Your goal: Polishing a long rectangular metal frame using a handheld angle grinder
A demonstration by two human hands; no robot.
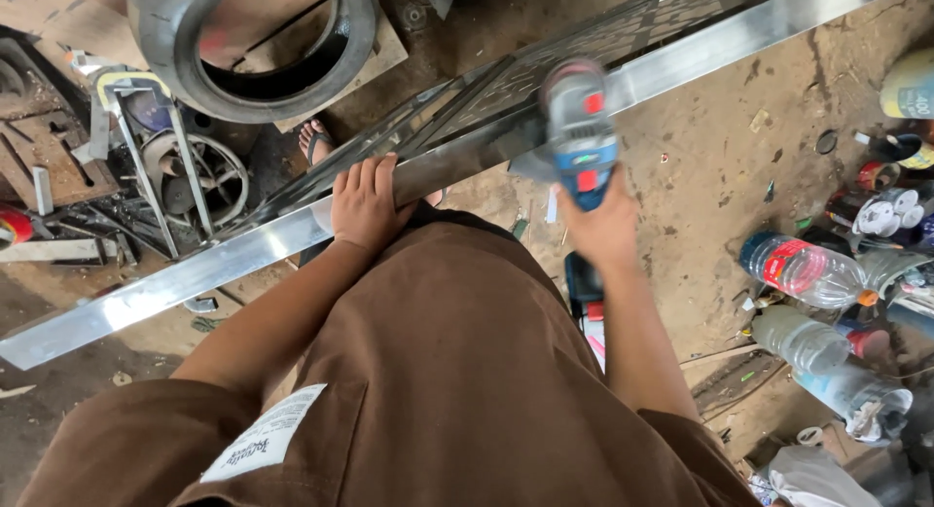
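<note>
A long shiny steel bar (pixel 195 273) of a metal gate frame runs diagonally from lower left to upper right, with patterned mesh (pixel 584 50) behind it. My left hand (pixel 365 205) presses flat on the bar's top edge, fingers together. My right hand (pixel 603 225) grips a blue and grey angle grinder (pixel 581 127), whose head is blurred and sits against the bar right of my left hand. My brown-clad leg (pixel 457 371) fills the lower middle.
A black tyre (pixel 253 40) lies at the top left above scrap metal and a small wheel (pixel 190 176). Several plastic bottles (pixel 803 269) and spray cans lie on the dirt floor at right. A sandalled foot (pixel 316 137) shows beyond the bar.
</note>
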